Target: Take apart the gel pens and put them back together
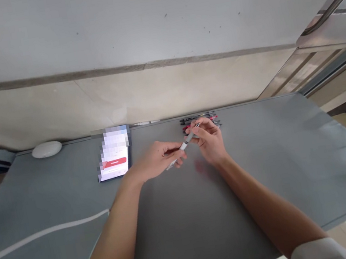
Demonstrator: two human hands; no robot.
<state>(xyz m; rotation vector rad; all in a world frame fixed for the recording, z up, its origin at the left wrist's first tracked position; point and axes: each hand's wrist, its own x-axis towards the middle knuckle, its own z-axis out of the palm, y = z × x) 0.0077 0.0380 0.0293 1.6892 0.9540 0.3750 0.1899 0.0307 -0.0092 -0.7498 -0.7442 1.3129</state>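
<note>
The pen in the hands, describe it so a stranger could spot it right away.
On the grey table, look mid-table, in front of the row of pens at the far edge. The grey pen is the only one lifted, gripped between the left hand and right hand.

A grey and white pen (pixel 186 143) sits above a plain grey surface (pixel 299 161). Black and red pens (pixel 198 120) lie just beyond. A phone (pixel 114 157) screen glows white with a red band. A white cable (pixel 44 233) and white round device (pixel 46 149) lie nearby.
</note>
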